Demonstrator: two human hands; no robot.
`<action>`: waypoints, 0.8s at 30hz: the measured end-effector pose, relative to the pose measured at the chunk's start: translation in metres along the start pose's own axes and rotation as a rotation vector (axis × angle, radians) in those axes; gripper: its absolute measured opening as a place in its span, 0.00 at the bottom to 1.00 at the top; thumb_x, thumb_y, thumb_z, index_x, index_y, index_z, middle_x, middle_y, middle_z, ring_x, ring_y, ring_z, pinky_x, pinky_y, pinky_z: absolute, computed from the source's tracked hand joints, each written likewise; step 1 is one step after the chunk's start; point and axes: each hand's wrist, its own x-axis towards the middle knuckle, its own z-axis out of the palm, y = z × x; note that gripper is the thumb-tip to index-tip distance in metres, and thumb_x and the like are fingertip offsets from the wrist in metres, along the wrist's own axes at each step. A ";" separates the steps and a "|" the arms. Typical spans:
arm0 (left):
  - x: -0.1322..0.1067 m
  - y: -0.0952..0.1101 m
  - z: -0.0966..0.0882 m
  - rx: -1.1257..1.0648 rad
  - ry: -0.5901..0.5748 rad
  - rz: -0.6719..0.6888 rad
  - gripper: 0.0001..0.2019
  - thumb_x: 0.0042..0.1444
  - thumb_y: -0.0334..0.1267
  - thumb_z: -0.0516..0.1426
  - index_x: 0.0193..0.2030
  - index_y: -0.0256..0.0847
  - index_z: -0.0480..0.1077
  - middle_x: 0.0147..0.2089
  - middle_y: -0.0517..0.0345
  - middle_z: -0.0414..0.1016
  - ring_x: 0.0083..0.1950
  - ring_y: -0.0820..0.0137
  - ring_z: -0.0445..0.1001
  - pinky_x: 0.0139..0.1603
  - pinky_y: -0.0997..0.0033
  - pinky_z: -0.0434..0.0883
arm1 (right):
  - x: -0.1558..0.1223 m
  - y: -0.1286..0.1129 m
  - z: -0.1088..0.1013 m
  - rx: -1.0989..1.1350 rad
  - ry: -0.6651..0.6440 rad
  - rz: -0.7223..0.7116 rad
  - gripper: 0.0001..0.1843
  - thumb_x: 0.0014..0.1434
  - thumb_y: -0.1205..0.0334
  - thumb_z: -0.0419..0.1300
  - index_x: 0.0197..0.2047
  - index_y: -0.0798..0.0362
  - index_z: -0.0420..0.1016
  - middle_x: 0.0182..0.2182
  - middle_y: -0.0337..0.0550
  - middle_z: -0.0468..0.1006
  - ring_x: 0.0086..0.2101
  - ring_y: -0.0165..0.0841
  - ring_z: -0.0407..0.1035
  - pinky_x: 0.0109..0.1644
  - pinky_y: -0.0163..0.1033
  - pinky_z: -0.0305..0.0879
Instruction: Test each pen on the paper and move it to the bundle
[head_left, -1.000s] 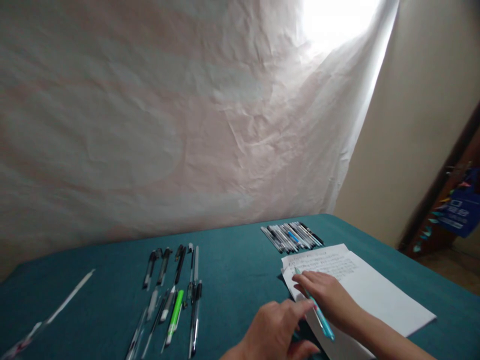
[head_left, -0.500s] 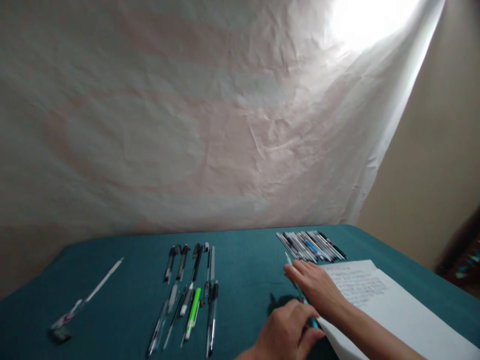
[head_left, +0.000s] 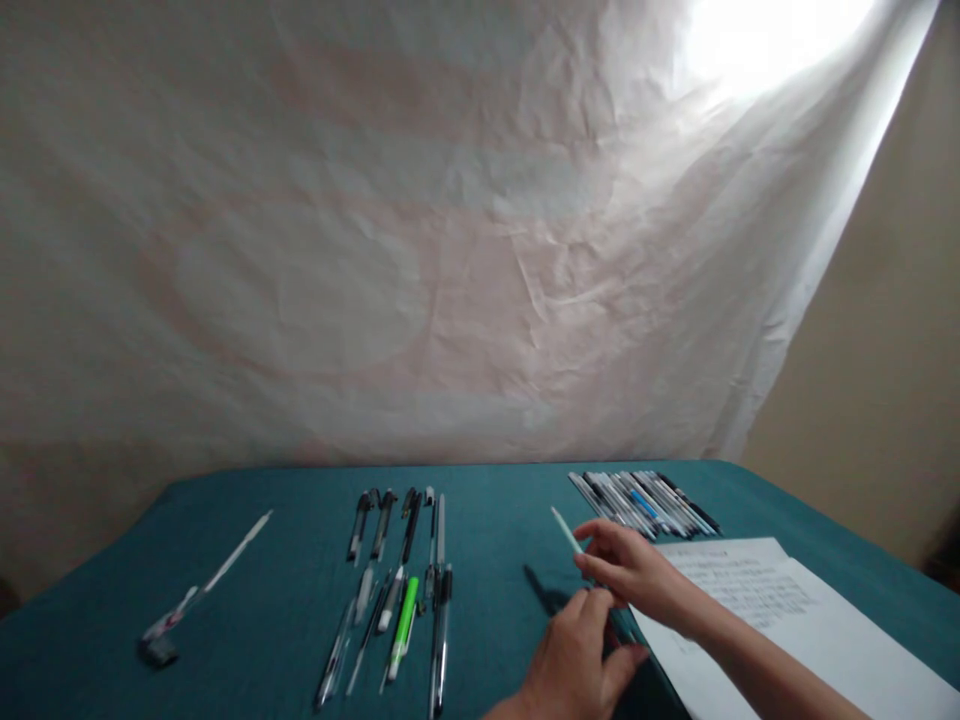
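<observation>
My right hand [head_left: 630,572] is closed around a light teal pen [head_left: 564,529], whose tip sticks up and to the left past my fingers. My left hand [head_left: 577,660] sits just below it near the table's front edge, fingers curled, touching the pen's lower end or the dark thing beside it; which one is hidden. Both hands hover at the left edge of a white sheet of paper [head_left: 780,610] with handwriting on it.
A teal cloth covers the table [head_left: 487,520]. A bunch of pens [head_left: 397,590] with one green marker lies left of centre, a tight row of pens [head_left: 645,500] at the back right, and a long white stick with a dark cap [head_left: 202,585] at far left. A wrinkled white sheet hangs behind.
My right hand lifted off the paper and moved left and up with the teal pen. My left hand rose to meet it. The camera swung left.
</observation>
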 end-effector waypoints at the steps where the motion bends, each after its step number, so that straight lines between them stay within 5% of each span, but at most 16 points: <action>1: 0.000 0.000 0.000 0.005 0.001 -0.013 0.17 0.51 0.36 0.56 0.48 0.40 0.62 0.41 0.54 0.67 0.39 0.67 0.67 0.41 0.69 0.65 | 0.006 0.002 0.000 -0.025 -0.003 -0.006 0.18 0.53 0.53 0.55 0.42 0.56 0.65 0.22 0.35 0.70 0.19 0.26 0.63 0.18 0.28 0.56; 7: -0.001 0.001 -0.002 0.043 -0.044 -0.050 0.29 0.50 0.35 0.56 0.59 0.44 0.51 0.49 0.52 0.63 0.41 0.67 0.67 0.46 0.65 0.64 | 0.066 0.022 -0.026 -0.558 0.267 -0.002 0.16 0.54 0.56 0.52 0.43 0.56 0.69 0.26 0.41 0.76 0.27 0.31 0.69 0.28 0.32 0.60; 12: 0.001 -0.001 -0.001 0.089 -0.120 -0.120 0.24 0.48 0.36 0.55 0.54 0.41 0.58 0.50 0.50 0.62 0.45 0.64 0.65 0.47 0.65 0.64 | 0.103 0.045 -0.040 -0.772 0.354 0.107 0.10 0.50 0.61 0.58 0.36 0.55 0.73 0.31 0.47 0.78 0.35 0.37 0.71 0.35 0.34 0.57; 19: 0.009 -0.006 0.006 0.129 -0.167 -0.224 0.21 0.44 0.34 0.57 0.49 0.42 0.64 0.49 0.53 0.64 0.46 0.63 0.65 0.48 0.64 0.63 | 0.107 0.066 -0.035 -0.951 0.363 0.133 0.07 0.51 0.65 0.56 0.35 0.55 0.71 0.38 0.51 0.75 0.41 0.39 0.68 0.38 0.35 0.56; 24: 0.007 -0.009 0.006 0.152 -0.147 -0.111 0.17 0.46 0.35 0.57 0.46 0.41 0.66 0.46 0.52 0.65 0.46 0.63 0.66 0.47 0.65 0.64 | 0.099 0.056 -0.038 -0.980 0.372 0.102 0.09 0.53 0.64 0.55 0.39 0.56 0.69 0.39 0.52 0.74 0.40 0.39 0.68 0.38 0.36 0.56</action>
